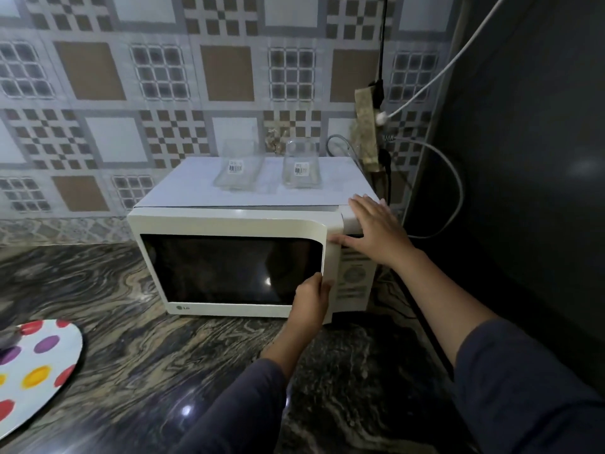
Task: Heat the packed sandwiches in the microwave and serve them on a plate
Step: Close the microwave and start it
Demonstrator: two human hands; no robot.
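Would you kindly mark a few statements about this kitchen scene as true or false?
Two clear plastic packs sit on top of the microwave. True.
The right hand holds a sandwich. False: it rests flat on the microwave's top right corner.
The left hand grips the door edge. True.
The dotted plate sits on the microwave. False: it lies on the counter, left of it.

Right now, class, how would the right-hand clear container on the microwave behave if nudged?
The right clear container looks thin, see-through and empty, so probably light and easily slid. It stands fairly tall on the microwave, whose top looks smooth, so it may tip.
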